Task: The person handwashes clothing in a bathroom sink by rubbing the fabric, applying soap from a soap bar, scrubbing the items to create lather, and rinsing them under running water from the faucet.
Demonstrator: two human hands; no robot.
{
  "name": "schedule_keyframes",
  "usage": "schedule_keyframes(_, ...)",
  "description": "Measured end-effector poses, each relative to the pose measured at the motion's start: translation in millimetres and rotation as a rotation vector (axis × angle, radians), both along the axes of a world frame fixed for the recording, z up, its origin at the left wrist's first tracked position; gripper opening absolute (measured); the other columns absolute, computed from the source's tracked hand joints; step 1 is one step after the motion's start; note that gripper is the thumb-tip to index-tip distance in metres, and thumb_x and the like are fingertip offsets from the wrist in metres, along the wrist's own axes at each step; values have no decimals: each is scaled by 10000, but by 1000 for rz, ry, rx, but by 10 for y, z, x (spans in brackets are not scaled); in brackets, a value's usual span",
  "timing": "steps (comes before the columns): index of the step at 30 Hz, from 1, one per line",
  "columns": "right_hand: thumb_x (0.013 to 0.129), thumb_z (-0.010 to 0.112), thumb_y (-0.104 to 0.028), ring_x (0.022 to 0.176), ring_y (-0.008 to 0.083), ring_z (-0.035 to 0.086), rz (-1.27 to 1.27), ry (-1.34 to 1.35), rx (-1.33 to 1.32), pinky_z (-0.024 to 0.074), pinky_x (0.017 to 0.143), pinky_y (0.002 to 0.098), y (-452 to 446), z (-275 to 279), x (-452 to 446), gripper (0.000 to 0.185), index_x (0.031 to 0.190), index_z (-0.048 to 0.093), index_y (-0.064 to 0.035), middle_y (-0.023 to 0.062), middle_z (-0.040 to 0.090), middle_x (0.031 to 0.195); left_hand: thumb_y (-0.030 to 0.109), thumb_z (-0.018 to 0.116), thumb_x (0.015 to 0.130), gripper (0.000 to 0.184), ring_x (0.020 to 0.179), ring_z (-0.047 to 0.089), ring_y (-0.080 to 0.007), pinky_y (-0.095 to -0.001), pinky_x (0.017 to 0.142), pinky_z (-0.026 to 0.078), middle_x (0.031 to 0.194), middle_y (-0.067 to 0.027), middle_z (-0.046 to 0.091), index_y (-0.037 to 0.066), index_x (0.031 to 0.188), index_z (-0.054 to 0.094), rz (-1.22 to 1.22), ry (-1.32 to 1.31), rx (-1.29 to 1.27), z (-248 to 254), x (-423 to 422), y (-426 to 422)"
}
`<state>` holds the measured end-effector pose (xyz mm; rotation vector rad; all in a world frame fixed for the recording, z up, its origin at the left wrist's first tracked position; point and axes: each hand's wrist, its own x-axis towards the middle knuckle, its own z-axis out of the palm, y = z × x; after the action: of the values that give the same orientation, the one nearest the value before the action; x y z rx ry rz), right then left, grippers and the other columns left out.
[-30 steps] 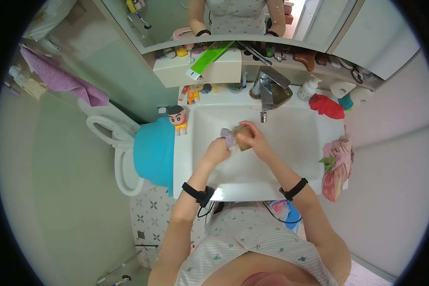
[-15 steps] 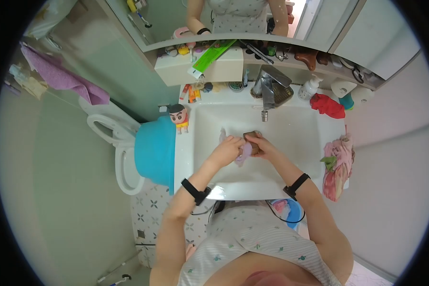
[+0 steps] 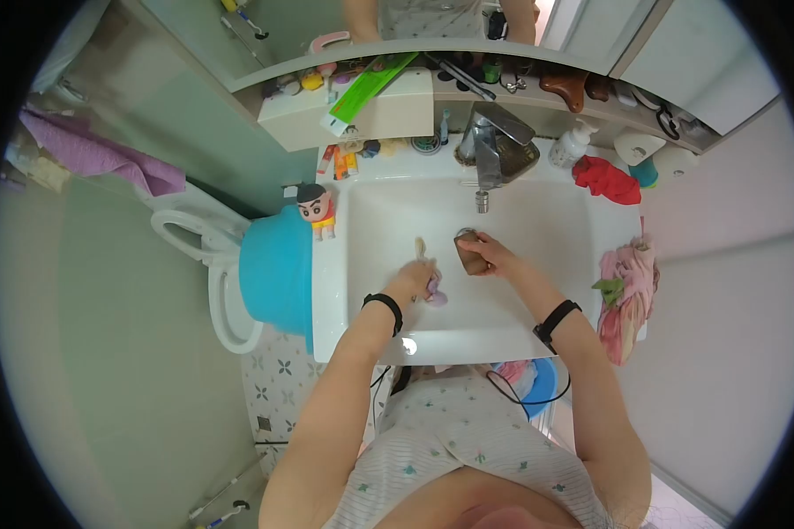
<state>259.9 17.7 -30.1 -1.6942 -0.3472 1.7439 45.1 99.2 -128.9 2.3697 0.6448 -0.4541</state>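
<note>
My left hand point(image 3: 416, 278) is closed on a small lilac cloth point(image 3: 436, 294) low in the white sink point(image 3: 538, 309); a pale end of cloth sticks out beyond the fingers. To its right, my right hand point(image 3: 494, 255) grips a brown block point(image 3: 472, 255), with the thumb across its face. The two hands are apart. Above the block hangs the metal faucet point(image 3: 483, 201), and no water shows under its spout.
A toy figure point(image 3: 317, 212) stands on the left rim beside a blue tub point(image 3: 276, 273). On the right lie a red cloth point(image 3: 607, 180) and a pink cloth point(image 3: 628, 295), near a pump bottle point(image 3: 570, 145). A shelf point(image 3: 388, 119) runs behind.
My left hand has drawn away from the brown block, down and left with the lilac cloth. The block stays in my right hand, now tilted. The whole view has shifted slightly.
</note>
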Motion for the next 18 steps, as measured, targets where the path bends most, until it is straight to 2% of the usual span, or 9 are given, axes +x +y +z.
schedule_keyframes(1,698,740,-395,963,162,518,-10,24,-1,492,731,361,-42,9,-12,656,1229,402,-208,20,502,1086,270,757,585,766,977,552,-341,-422,812,468,1073,-142,564,92,1235,394,-23,23,-62,-109,27,15)
schedule_keyframes(4,655,771,-362,993,204,516,-66,-113,149,473,744,357,-163,45,-45,656,1193,456,-156,67,518,1072,198,686,639,537,826,597,-305,-412,755,486,943,-101,609,44,1097,450,259,-192,-523,-100,20,42)
schedule_keyframes(5,655,771,-362,993,204,516,-74,-110,153,473,744,357,-193,47,-110,656,1193,456,-156,67,518,1072,135,631,686,491,870,595,-272,-392,764,492,967,-104,601,33,1130,450,498,-271,-800,16,42,65)
schedule_keyframes(7,648,769,-353,965,239,528,32,-591,582,460,764,341,-301,24,-338,608,1141,500,-119,121,525,1045,71,576,732,453,914,593,-240,-372,774,498,992,-107,593,23,1164,449,732,-345,-1069,447,127,42)
schedule_keyframes(10,665,747,-329,944,280,524,-88,-597,572,440,816,352,-135,-112,-442,554,1119,522,-106,159,522,1045,111,522,797,364,935,582,-238,-370,824,487,1052,-97,572,49,1151,466,952,-637,-1568,930,262,-182)
schedule_keyframes(13,668,732,-304,966,299,501,-276,-498,481,422,839,364,1,99,-487,494,1086,543,-120,168,515,1023,300,461,901,344,993,555,-228,-363,874,465,1100,-88,549,65,1152,468,1101,-916,-1662,1163,327,-262)
schedule_keyframes(15,681,739,-232,979,264,489,-16,-740,836,421,849,374,-161,493,-832,459,1071,531,-110,153,517,1033,417,391,912,425,1016,533,-228,-357,902,440,1112,-84,533,80,1160,466,1134,-1059,-1759,1133,325,-309)
schedule_keyframes(17,673,740,-247,1001,289,454,15,-734,794,394,878,363,-147,657,-837,465,1070,531,-126,153,495,1008,520,331,906,527,1040,517,-228,-351,924,421,1130,-78,521,82,1164,466,1118,-1091,-1857,998,276,-358)
schedule_keyframes(18,652,743,-274,1006,320,461,-18,-748,690,403,862,384,-64,594,-727,484,1067,538,-132,178,490,1030,520,329,907,535,1054,511,-226,-348,930,417,1139,-77,520,73,1164,471,1170,-1066,-1740,1055,254,-404)
